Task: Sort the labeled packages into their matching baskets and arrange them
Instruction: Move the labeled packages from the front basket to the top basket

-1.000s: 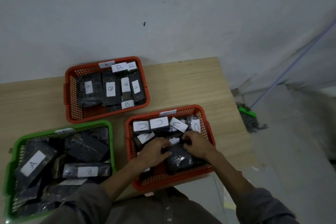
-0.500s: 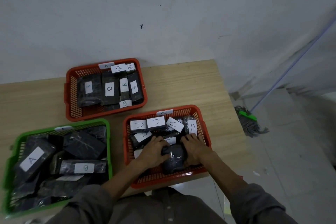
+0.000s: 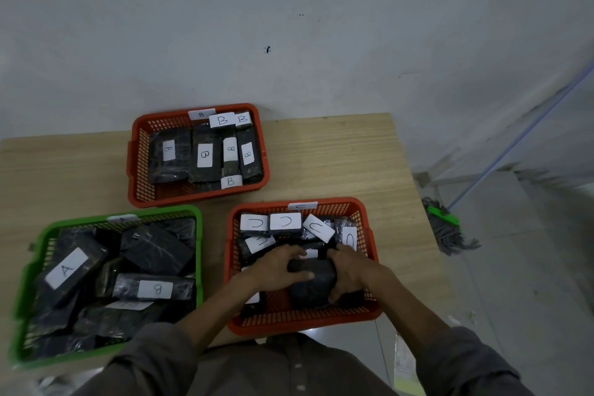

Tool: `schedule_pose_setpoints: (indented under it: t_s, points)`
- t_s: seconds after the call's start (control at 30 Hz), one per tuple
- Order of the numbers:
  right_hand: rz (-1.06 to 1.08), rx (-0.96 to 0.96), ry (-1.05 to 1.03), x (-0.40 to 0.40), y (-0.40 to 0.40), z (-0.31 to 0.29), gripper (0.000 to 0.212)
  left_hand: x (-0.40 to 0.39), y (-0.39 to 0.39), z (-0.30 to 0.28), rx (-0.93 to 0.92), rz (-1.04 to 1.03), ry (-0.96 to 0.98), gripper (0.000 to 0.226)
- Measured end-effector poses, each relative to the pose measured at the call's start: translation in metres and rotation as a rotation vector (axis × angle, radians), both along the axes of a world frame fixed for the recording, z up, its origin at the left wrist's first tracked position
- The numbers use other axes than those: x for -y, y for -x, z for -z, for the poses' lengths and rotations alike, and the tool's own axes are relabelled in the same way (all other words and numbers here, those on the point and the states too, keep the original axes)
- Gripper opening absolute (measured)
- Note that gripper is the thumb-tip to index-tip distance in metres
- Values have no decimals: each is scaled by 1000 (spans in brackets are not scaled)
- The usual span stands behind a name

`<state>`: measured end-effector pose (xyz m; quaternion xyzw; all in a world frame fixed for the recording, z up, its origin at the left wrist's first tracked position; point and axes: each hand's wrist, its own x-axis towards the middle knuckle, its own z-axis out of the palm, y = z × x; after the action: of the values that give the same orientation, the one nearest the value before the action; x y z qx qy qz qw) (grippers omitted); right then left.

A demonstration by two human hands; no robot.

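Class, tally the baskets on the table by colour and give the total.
Orange baskets: 2, the far one and the near one
Green basket: 1
Total: 3

A plain storeroom or workroom is suggested by a bare plastered wall, a wooden table, a tiled floor and a mop.

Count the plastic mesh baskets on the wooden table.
3. One orange plastic basket sits at the back by the wall, a second orange plastic basket front right under both hands, and a green plastic basket front left.
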<state>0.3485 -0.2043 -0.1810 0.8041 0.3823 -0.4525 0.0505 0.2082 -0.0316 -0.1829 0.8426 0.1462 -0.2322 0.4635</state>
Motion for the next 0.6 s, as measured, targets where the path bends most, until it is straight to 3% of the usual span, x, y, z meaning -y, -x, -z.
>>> schedule_pose_setpoints:
  t_s: [0.17,0.33,0.5,0.6]
  points:
    - [99,-162,43,-3,-15,-17,80,2,2,-3,-86,4,222,73]
    - [237,-231,8,-5,-26,-34,75,2,0,-5,78,-39,156,62]
    - [620,-250,-145,-8,-39,-52,68,-3,8,-12,254,-125,44,63]
    - [846,-441,-23,-7,-49,-53,69,-2,13,-15,382,-167,-56,59]
